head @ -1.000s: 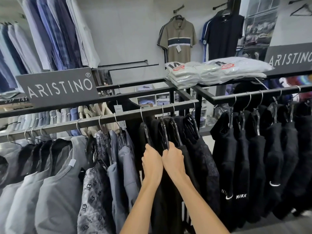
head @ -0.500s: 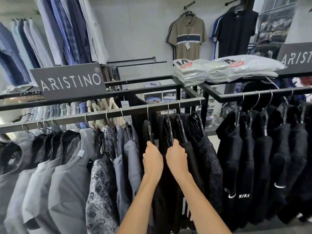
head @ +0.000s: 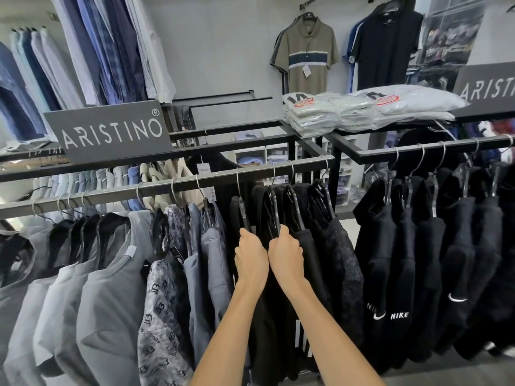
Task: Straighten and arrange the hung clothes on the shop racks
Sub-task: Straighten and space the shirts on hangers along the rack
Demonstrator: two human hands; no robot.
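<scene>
The person is standing at the front rail, where the clothes are hanging in a row on hangers. Both arms are reaching forward into the black tops hanging near the rail's right end. The left hand and right hand are sitting just beside each other, knuckles up, each curling its fingers over the shoulder of a black top just below its hanger, so the fingertips are hiding in the fabric. Left of the hands, blue-grey shirts and a patterned shirt are hanging, then a bunch of grey tops crowding toward the left edge. On the neighbouring rack to the right, black Nike tops are hanging close together. A brand sign is standing on the bar behind, and bagged folded shirts are lying stacked on top of the frame.
</scene>
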